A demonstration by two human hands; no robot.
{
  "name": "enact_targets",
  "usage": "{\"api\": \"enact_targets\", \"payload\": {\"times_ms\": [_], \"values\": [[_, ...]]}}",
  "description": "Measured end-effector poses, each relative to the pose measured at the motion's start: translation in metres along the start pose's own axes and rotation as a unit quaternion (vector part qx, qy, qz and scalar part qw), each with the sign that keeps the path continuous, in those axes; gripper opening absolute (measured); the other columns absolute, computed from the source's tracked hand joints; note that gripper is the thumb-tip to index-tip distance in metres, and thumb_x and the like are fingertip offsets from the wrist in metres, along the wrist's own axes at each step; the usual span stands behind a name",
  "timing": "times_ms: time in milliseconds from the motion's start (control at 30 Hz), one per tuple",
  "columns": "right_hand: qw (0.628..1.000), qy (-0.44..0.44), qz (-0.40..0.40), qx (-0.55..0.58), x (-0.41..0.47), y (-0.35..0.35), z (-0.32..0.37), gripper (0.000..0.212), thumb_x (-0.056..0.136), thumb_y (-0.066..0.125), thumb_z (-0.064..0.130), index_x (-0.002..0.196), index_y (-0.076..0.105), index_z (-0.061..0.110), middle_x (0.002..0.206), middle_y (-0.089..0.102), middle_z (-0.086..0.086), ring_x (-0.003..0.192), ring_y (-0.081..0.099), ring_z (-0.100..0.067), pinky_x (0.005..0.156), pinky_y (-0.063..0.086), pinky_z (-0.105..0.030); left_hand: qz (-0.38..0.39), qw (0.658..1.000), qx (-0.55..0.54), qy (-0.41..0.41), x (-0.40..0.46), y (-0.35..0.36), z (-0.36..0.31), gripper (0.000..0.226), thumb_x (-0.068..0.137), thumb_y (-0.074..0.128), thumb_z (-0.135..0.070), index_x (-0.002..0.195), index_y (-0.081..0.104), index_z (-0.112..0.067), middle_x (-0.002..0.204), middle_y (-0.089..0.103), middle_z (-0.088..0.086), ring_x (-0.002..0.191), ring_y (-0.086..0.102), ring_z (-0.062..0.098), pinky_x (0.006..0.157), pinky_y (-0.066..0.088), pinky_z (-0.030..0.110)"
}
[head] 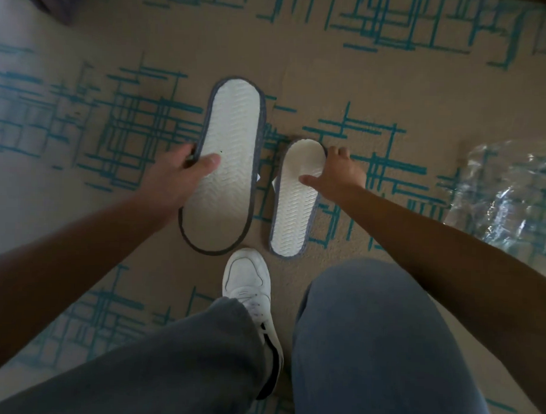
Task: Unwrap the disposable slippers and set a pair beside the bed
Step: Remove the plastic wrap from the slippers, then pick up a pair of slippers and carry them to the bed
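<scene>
From the head camera, looking down, two flat white disposable slippers with grey edging show their ribbed soles upward over a beige carpet with teal line pattern (362, 86). The larger-looking left slipper (227, 162) sits left of centre, long axis running near to far, its near end seeming lifted towards the camera. The left hand (177, 175) grips its left edge, thumb pressed on the white sole and fingers curled under the rim. The smaller-looking right slipper (296, 198) lies just beside it to the right, the two close but apart. The right hand (338, 175) grasps this slipper's far right edge, thumb laid across the sole, fingers wrapped over the grey rim. Whether either slipper touches the carpet cannot be told.

Near the bottom, the person's grey trouser legs (384, 350) fill the view, with a white sneaker (247, 280) pointing at the gap between the slippers. At the right edge lies crumpled clear plastic wrapping (510, 193), well apart from the slippers.
</scene>
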State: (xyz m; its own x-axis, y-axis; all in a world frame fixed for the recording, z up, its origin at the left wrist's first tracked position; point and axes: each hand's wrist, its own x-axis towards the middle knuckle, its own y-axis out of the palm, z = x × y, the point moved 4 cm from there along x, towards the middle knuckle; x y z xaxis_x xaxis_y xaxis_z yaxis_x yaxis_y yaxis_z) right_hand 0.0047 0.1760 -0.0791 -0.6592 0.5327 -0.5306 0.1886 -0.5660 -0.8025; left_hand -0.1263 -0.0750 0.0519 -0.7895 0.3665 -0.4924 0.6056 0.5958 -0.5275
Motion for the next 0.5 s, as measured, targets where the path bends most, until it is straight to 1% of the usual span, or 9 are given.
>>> {"api": "enact_targets", "payload": {"times_ms": [100,200,267,300,333,400,433,500], "values": [[0.999,0.025,0.006,0.024,0.006,0.005,-0.002,0.099,0.072,0.081,0.062,0.146,0.041,0.010,0.141,0.050,-0.014,0.121,0.060,-0.038,0.089,0.053,-0.046,0.014,1.000,0.018,0.002,0.004,-0.002,0.004,0.054,0.075,0.064,-0.068,0.105,0.068,-0.024,0.106,0.073,0.005,0.103,0.069,0.028,0.096,0.052,0.057],[0.995,0.065,0.005,0.076,0.013,0.007,-0.001,0.096,0.067,0.089,0.054,0.140,0.044,0.011,0.133,0.058,-0.015,0.120,0.061,-0.038,0.090,0.053,-0.045,0.017,1.000,-0.005,0.003,0.005,-0.004,0.006,0.051,0.075,0.066,-0.067,0.108,0.070,-0.027,0.107,0.075,0.004,0.105,0.069,0.029,0.097,0.051,0.059],[0.990,0.089,0.027,0.108,0.015,0.007,-0.005,0.094,0.067,0.091,0.049,0.138,0.044,0.009,0.130,0.062,-0.016,0.120,0.062,-0.037,0.090,0.054,-0.044,0.025,1.000,-0.009,-0.001,0.002,-0.002,0.008,0.052,0.075,0.067,-0.067,0.108,0.070,-0.028,0.107,0.075,0.005,0.105,0.070,0.030,0.096,0.051,0.059],[0.986,0.099,0.047,0.126,0.017,0.007,-0.005,0.092,0.068,0.091,0.048,0.137,0.045,0.008,0.126,0.064,-0.015,0.116,0.063,-0.035,0.087,0.054,-0.043,0.026,1.000,-0.010,-0.003,0.002,-0.002,0.007,0.051,0.075,0.067,-0.066,0.108,0.070,-0.026,0.107,0.075,0.006,0.104,0.070,0.031,0.095,0.052,0.060],[0.981,0.107,0.070,0.144,0.016,0.008,-0.009,0.088,0.069,0.090,0.048,0.135,0.050,0.007,0.118,0.066,-0.014,0.108,0.064,-0.032,0.083,0.054,-0.040,0.032,0.999,-0.009,-0.004,0.002,0.001,0.007,0.050,0.076,0.066,-0.064,0.107,0.070,-0.025,0.106,0.075,0.007,0.104,0.070,0.031,0.095,0.052,0.060],[0.976,0.096,0.103,0.165,0.014,0.007,-0.011,0.074,0.070,0.089,0.049,0.124,0.060,0.008,0.100,0.065,-0.007,0.093,0.064,-0.027,0.074,0.051,-0.035,0.031,0.999,-0.015,0.003,0.001,0.003,0.002,0.049,0.076,0.066,-0.062,0.109,0.070,-0.026,0.106,0.075,0.003,0.103,0.070,0.027,0.097,0.052,0.058],[0.974,0.087,0.107,0.178,0.011,0.009,-0.010,0.066,0.071,0.088,0.048,0.118,0.063,0.010,0.094,0.064,-0.004,0.093,0.065,-0.026,0.072,0.051,-0.034,0.029,0.999,-0.016,0.004,0.001,0.004,0.001,0.048,0.076,0.066,-0.061,0.110,0.071,-0.027,0.105,0.076,0.000,0.103,0.071,0.024,0.097,0.052,0.056],[0.973,0.051,0.079,0.209,0.005,0.001,-0.009,0.055,0.075,0.086,0.041,0.117,0.063,0.014,0.095,0.064,-0.002,0.101,0.068,-0.029,0.075,0.053,-0.035,0.027,0.999,-0.020,0.010,0.003,0.006,-0.004,0.047,0.076,0.066,-0.060,0.109,0.071,-0.027,0.104,0.076,-0.001,0.102,0.071,0.022,0.097,0.052,0.055]]}}
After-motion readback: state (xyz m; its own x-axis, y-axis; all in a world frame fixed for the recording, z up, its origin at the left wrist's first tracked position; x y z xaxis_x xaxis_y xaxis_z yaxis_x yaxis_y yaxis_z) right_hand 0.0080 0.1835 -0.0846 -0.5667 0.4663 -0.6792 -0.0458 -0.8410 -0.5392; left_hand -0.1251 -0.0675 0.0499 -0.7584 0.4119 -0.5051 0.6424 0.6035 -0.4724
